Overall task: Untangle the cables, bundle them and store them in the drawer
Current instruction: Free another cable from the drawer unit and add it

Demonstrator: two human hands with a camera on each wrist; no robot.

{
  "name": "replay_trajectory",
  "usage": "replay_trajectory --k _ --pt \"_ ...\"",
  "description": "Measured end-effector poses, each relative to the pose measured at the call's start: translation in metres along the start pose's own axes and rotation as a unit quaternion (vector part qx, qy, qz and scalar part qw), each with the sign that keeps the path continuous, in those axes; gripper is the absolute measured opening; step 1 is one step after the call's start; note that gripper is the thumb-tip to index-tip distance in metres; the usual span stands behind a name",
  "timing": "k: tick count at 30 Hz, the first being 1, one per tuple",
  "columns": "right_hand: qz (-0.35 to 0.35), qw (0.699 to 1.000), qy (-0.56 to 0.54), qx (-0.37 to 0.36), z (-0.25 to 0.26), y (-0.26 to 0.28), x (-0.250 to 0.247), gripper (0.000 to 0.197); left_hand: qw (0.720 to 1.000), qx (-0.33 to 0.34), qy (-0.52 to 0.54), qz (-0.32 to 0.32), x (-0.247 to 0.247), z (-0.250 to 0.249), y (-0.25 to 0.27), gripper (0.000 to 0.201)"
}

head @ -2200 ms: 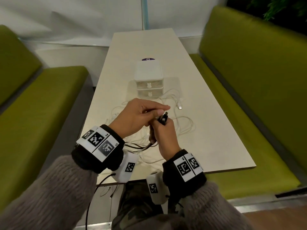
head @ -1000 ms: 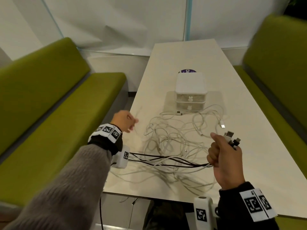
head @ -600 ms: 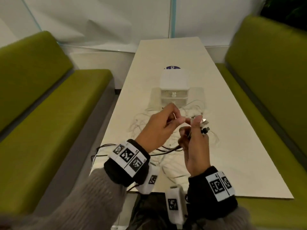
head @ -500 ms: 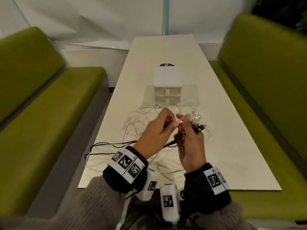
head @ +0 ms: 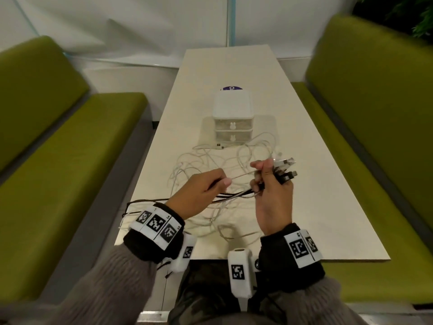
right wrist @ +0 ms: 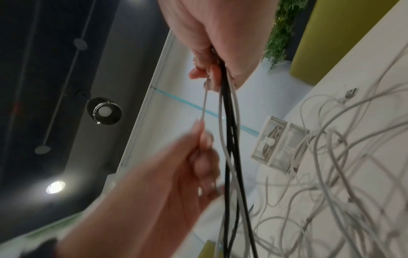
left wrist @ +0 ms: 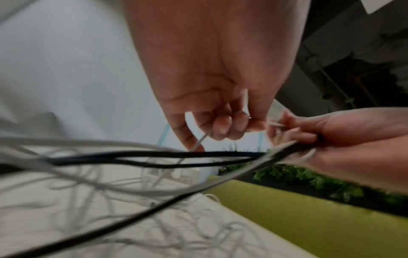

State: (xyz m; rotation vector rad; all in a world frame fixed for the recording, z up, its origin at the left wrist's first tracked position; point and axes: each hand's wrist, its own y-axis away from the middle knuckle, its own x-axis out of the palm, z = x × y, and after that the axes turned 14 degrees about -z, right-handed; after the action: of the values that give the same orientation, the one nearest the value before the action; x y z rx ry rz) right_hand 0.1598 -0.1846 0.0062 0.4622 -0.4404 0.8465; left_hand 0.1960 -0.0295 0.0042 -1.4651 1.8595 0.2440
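— What was the right hand (head: 273, 194) doing?
— It was clenched round a bunch of black and white cables (head: 236, 195), their metal plug ends (head: 287, 171) sticking out past the knuckles.
— And the left hand (head: 199, 193)?
— It pinched one thin white cable (head: 241, 177) between thumb and fingers, stretched across to the right fist.
— Where was everything else?
— A loose tangle of white cables (head: 210, 165) lay on the pale rectangular worktop (head: 304, 146), touching the small white two-drawer box (head: 233, 118), both drawers closed.

Pale table (head: 304, 184) carries white drawer unit (head: 232, 113), loose white cables (head: 206, 160).
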Motion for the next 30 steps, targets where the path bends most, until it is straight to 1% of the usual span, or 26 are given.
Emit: replay_trajectory --k 1,3,5,8,11,13,15,17,18,20,22,24,26,27,29,30 --pt "-0.011 1.000 -0.019 -0.003 0.003 -0.004 -0.002 0.031 1.000 -0.005 -0.020 0.014 -0.007 0.009 0.001 0.031" --pt "-0.034 0.998 -0.046 -0.007 0.007 -0.011 -0.007 0.031 0.998 -0.034 -0.039 0.022 -0.021 0.030 0.002 0.031" --pt "-0.047 0.998 -0.044 -0.010 0.005 -0.012 -0.009 0.031 0.997 -0.068 -0.041 0.022 -0.034 0.049 -0.001 0.027" --pt "-0.082 0.995 -0.055 -0.010 0.002 -0.010 -0.007 0.029 0.994 -0.093 -0.039 0.032 -0.042 0.068 -0.010 0.021" --pt "-0.122 0.988 -0.081 -0.042 0.005 -0.011 -0.008 0.033 0.994 -0.099 -0.033 0.043 -0.039 0.071 -0.019 0.018" --pt "-0.137 0.986 -0.046 -0.079 0.005 -0.013 -0.011 0.032 0.994 -0.090 -0.054 0.028 -0.034 0.067 -0.024 0.015" --pt "-0.122 0.985 0.018 -0.117 0.000 -0.015 -0.013 0.028 0.996 -0.061 -0.060 -0.011 -0.028 0.056 -0.029 0.012" --pt "-0.079 0.979 0.107 -0.154 -0.004 -0.014 -0.013 0.023 0.997 -0.005 -0.053 -0.054 -0.023 0.041 -0.033 0.011" --pt "-0.060 0.973 0.145 -0.167 -0.005 -0.013 -0.012 0.020 0.996 0.027 -0.048 -0.065 -0.020 0.032 -0.034 0.011" --pt "-0.012 0.963 0.201 -0.178 -0.005 -0.006 -0.005 0.008 0.995 0.076 -0.028 -0.066 -0.013 0.011 -0.034 0.009" --pt "0.030 0.942 0.270 -0.195 -0.006 0.001 0.002 0.012 0.992 0.113 -0.012 -0.059 -0.005 -0.006 -0.032 0.009" --pt "0.053 0.931 0.303 -0.195 -0.006 0.003 0.004 0.017 0.992 0.114 0.003 -0.049 -0.002 -0.015 -0.030 0.012" --pt "0.067 0.921 0.327 -0.201 -0.006 0.002 0.003 0.026 0.995 0.090 0.022 -0.037 -0.005 -0.019 -0.027 0.019" --pt "0.074 0.917 0.335 -0.203 -0.005 0.003 0.003 0.028 0.996 0.085 0.017 -0.026 -0.007 -0.019 -0.027 0.021" --pt "0.064 0.919 0.332 -0.204 -0.004 0.003 0.001 0.025 0.997 0.077 -0.012 -0.002 -0.010 -0.016 -0.027 0.020" --pt "0.040 0.928 0.316 -0.195 -0.005 0.000 -0.001 0.022 0.998 0.064 -0.023 0.001 -0.013 -0.012 -0.026 0.019"
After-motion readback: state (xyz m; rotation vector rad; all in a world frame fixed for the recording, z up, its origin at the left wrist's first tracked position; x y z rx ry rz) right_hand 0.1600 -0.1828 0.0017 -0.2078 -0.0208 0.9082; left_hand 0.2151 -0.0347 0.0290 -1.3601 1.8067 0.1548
